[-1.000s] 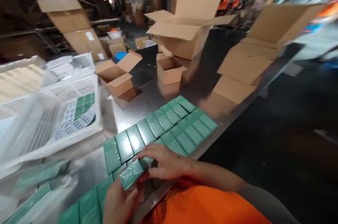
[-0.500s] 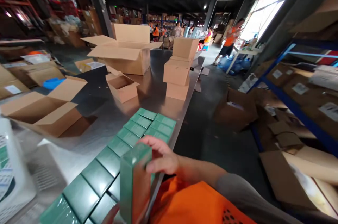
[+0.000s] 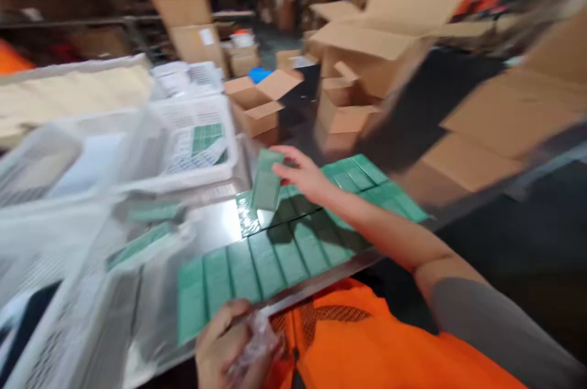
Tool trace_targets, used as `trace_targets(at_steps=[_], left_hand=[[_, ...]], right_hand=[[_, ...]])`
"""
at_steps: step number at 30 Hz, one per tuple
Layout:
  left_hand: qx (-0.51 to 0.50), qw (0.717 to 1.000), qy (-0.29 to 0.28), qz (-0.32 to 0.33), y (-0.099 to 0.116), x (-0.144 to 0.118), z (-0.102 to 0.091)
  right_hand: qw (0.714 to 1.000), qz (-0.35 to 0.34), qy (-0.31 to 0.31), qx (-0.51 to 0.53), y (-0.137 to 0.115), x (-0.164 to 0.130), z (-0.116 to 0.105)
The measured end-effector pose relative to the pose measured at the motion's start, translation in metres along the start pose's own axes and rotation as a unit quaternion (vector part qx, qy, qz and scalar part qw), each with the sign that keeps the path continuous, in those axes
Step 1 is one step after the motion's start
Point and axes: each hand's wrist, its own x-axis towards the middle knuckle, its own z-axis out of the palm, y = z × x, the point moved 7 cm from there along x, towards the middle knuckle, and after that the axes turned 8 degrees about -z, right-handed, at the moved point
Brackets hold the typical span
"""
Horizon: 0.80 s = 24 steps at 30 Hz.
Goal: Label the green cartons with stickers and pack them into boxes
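My right hand [image 3: 306, 176] is stretched out over the metal table [image 3: 220, 224] and grips a green box [image 3: 266, 181], held a little above the rows of green boxes [image 3: 293, 242] lying flat there. My left hand [image 3: 229, 346] is low at the table's near edge, closed on a crumpled piece of clear plastic wrap [image 3: 257, 346]. The picture is blurred by motion.
White plastic baskets [image 3: 183, 150] stand on the left, one holding green and white packs. Open cardboard cartons [image 3: 261, 101] and a big open carton [image 3: 389, 40] sit at the back. Flat cardboard boxes [image 3: 495, 126] lie on the right. Clear plastic [image 3: 114, 266] covers the near left.
My view has swung back left and down. My right hand has carried the green box from close in front of me out over the rows. My left hand now holds clear wrap.
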Motion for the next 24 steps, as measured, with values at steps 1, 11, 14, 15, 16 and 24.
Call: trace_targets(at_steps=[1,11,14,15,16,24], left_hand=[[0.013,1.000,0.014,-0.004,0.001,-0.005,-0.007],[-0.065,0.993,0.090,0.051,0.007,-0.024,-0.029],[-0.049,0.994,0.095,0.036,0.002,-0.031,-0.033],[-0.047,0.994,0.095,0.029,0.000,-0.033,-0.033],[-0.047,0.994,0.093,0.021,-0.003,-0.034,-0.032],[0.227,0.894,0.232,-0.308,-0.069,-0.047,-0.071]], right_hand=[[1.000,-0.005,-0.008,-0.003,0.004,0.017,0.011],[0.916,-0.112,-0.250,-0.292,0.061,0.075,0.141],[0.866,-0.119,-0.296,-0.384,0.070,0.070,0.144],[0.850,-0.111,-0.314,-0.409,0.074,0.069,0.141],[0.833,-0.100,-0.331,-0.432,0.079,0.068,0.138],[0.734,-0.080,-0.426,-0.523,0.105,0.063,0.134]])
